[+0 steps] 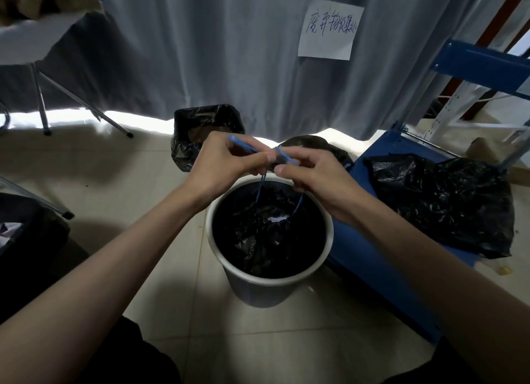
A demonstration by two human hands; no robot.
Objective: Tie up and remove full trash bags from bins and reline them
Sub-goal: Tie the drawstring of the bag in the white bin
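Observation:
A white round bin (266, 283) stands on the tiled floor in front of me. Inside it sits a black trash bag (258, 240), its mouth gathered inward, with a bit of white waste showing in the opening. Two blue drawstrings (259, 191) rise from the bag to my hands. My left hand (223, 162) pinches one blue string end above the bin's far rim. My right hand (309, 177) pinches the other end right beside it, fingers touching.
A bin lined with a black bag (206, 131) stands behind by the grey curtain. Another black bag (324, 148) lies beyond my hands. A loose black bag (441, 205) lies on a blue shelf board (370, 254) at right. Metal table legs (43, 102) stand far left.

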